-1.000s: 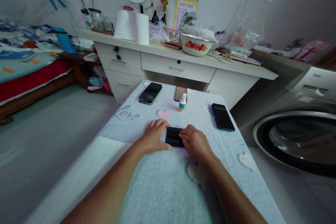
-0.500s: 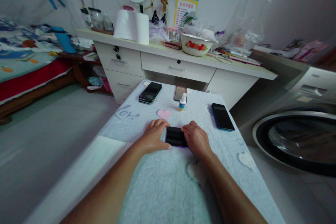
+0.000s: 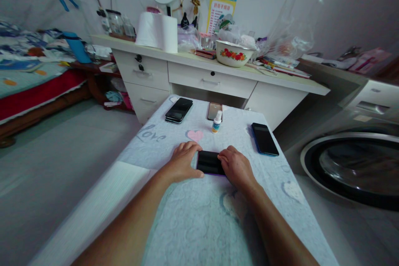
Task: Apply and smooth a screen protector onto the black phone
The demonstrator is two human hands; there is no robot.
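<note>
One phone with a purple edge (image 3: 210,163) lies flat, dark screen up, in the middle of a table (image 3: 193,220) covered by a pale cloth, and both of the person's hands are on it. The left hand (image 3: 184,162) is spread, thumb and forefinger well apart around the left end, the thumb at the near corner and the forefinger at the far one. The right hand (image 3: 236,164) covers the right end, its fingers bunched together with the tips down on the screen; whether they pinch anything small cannot be told. Three other groups of phones lie about the table: one stack (image 3: 179,109) of at least two at the far left, a single gold-coloured phone (image 3: 213,110) at the far middle, and a single black phone (image 3: 264,139) on the right. One small bottle (image 3: 216,123) with a white cap stands upright just on the near side of the gold-coloured phone, and one pink heart (image 3: 195,135) shows on the cloth near the left hand. Beyond the table, one desk (image 3: 187,72) bears one flowered bowl (image 3: 230,55); one washing machine (image 3: 349,104) stands on the right and one bed (image 3: 40,95) on the left.
</note>
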